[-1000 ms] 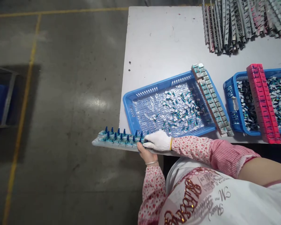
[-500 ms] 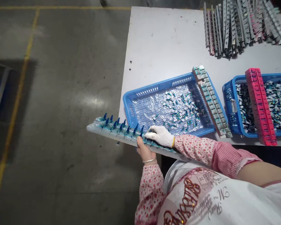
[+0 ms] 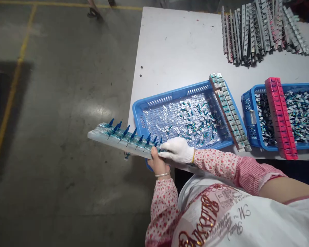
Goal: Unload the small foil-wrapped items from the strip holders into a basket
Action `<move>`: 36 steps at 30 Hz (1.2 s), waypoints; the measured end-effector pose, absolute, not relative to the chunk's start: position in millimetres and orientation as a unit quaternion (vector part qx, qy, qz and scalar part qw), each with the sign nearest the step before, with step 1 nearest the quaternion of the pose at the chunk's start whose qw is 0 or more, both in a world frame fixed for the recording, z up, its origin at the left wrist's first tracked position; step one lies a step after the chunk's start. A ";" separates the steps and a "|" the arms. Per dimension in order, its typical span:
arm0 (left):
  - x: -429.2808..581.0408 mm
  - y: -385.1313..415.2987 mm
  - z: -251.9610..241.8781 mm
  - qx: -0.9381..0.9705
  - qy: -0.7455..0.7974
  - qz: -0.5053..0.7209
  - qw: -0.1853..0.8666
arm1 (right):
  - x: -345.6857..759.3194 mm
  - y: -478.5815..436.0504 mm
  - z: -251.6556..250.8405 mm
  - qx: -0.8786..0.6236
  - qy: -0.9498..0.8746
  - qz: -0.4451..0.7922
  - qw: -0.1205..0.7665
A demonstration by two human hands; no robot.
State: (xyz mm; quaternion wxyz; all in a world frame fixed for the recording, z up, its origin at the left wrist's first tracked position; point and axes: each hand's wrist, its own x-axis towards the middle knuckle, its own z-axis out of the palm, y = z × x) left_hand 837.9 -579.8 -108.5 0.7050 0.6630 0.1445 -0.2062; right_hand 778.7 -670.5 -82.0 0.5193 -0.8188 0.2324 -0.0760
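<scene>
My bare left hand (image 3: 159, 164) grips a long grey strip (image 3: 110, 137) from below, holding it out past the table's left edge over the floor. Small blue pointed pieces (image 3: 130, 134) stand in a row along the strip's top. My right hand (image 3: 177, 151), in a white glove, rests on the strip's near end with fingertips pinched at the last blue pieces; what they hold is too small to name. Just behind my hands sits a blue basket (image 3: 144, 103) with scattered small blue and white pieces (image 3: 195, 118) inside.
A grey slotted strip (image 3: 229, 111) lies across the basket's right rim. A second blue basket (image 3: 247, 113) of small pieces at the right carries a pink strip (image 3: 280, 116). Several grey strips (image 3: 260, 31) are piled at the back of the white table (image 3: 175, 48). Concrete floor lies left.
The strip's far end has swung up and to the left, now tilted. Both hands stay on its near end. A small blue piece now shows just below the strip.
</scene>
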 end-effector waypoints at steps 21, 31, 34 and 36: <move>843.0 -566.4 -121.2 0.593 0.183 -0.225 0.751 | 755.9 -664.3 -89.9 -0.832 0.237 0.033 0.500; 843.2 -579.1 -92.9 0.623 0.217 -0.178 0.730 | 759.4 -671.2 -72.8 -0.817 0.263 0.000 0.513; 844.2 -580.3 -87.4 0.618 0.202 -0.182 0.738 | 759.3 -671.7 -68.6 -0.854 0.174 -0.029 0.489; 844.1 -578.7 -86.6 0.599 0.175 -0.200 0.755 | 760.4 -675.9 -65.7 -0.814 0.236 -0.045 0.529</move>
